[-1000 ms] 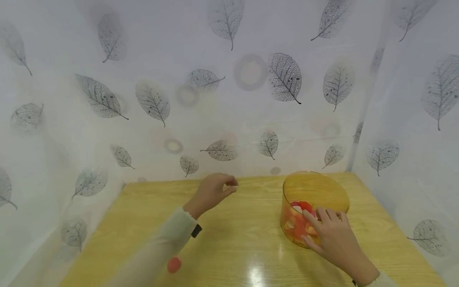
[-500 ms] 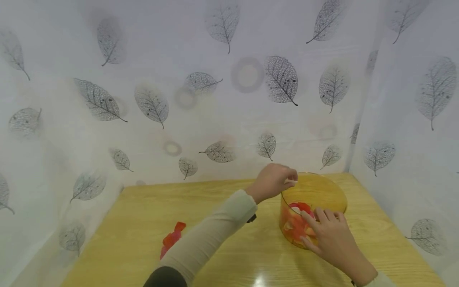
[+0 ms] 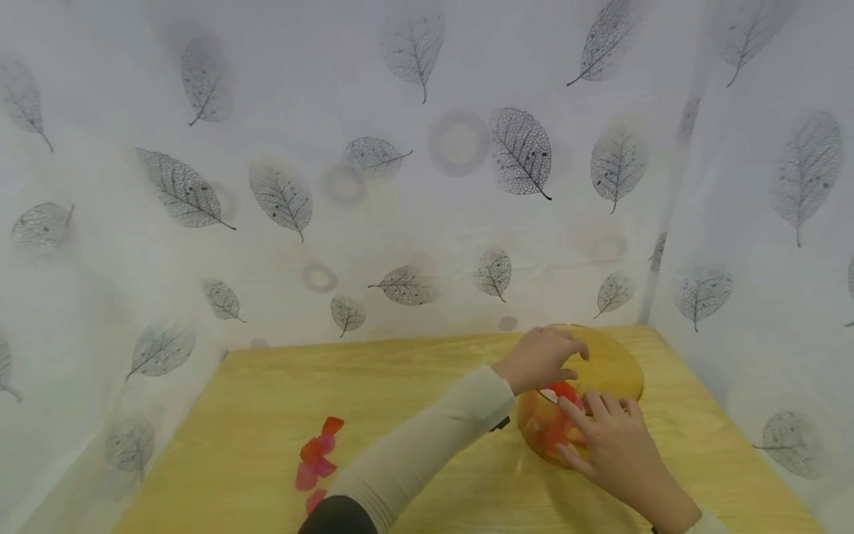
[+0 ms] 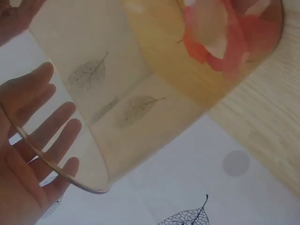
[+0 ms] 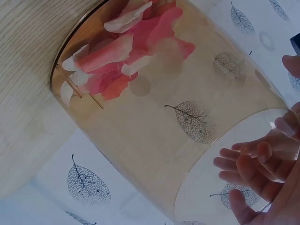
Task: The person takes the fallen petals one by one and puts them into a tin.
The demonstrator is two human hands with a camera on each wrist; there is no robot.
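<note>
A see-through amber jar [image 3: 534, 423] stands at the right of the table, its wide mouth upward. Inside lie red, pink and pale petals [image 5: 126, 56], gathered at the bottom. Over the mouth, my left hand [image 3: 543, 360] reaches in from the left with fingers spread and relaxed, holding nothing. In the left wrist view those fingers [image 4: 61, 122] hang at the rim. My right hand [image 3: 617, 452] steadies the jar's near right side, fingers bent at the rim and thumb lower on the wall.
More red and pink petals [image 3: 316, 456] lie loose at the left of the wooden table [image 3: 253, 400], beside my left sleeve [image 3: 414, 445]. A white, leaf-patterned curtain [image 3: 333, 230] encloses the back and sides.
My left hand has moved right from mid-table to above the jar, and its pinched fingers have opened, releasing a small pale piece. The right hand stays on the jar.
</note>
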